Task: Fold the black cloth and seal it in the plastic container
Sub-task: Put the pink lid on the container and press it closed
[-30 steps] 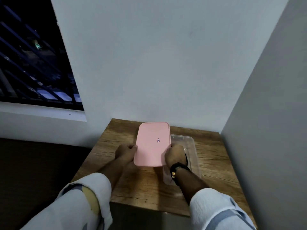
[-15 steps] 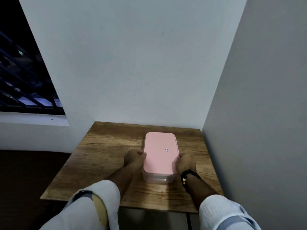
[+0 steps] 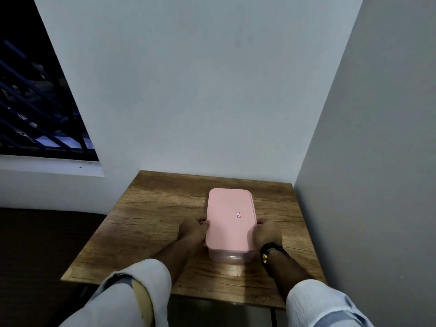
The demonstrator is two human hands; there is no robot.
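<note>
A clear plastic container [image 3: 230, 256] stands on the wooden table [image 3: 151, 220], with a pink lid [image 3: 230, 218] lying flat on top of it. My left hand [image 3: 192, 231] grips the lid's left edge and my right hand [image 3: 266, 233] grips its right edge, fingers curled over the rim. A black band with gold beads circles my right wrist. The black cloth does not show; the lid and my hands cover the container's inside.
The small table sits in a corner, with a white wall [image 3: 212, 90] behind it and a grey wall [image 3: 377, 161] close on the right. A barred dark window [image 3: 35, 102] is at the upper left. Dark floor lies left of the table.
One second ago I held the lid tilted up, left of the open container. It has since come down flat onto the container, both hands staying on its edges.
</note>
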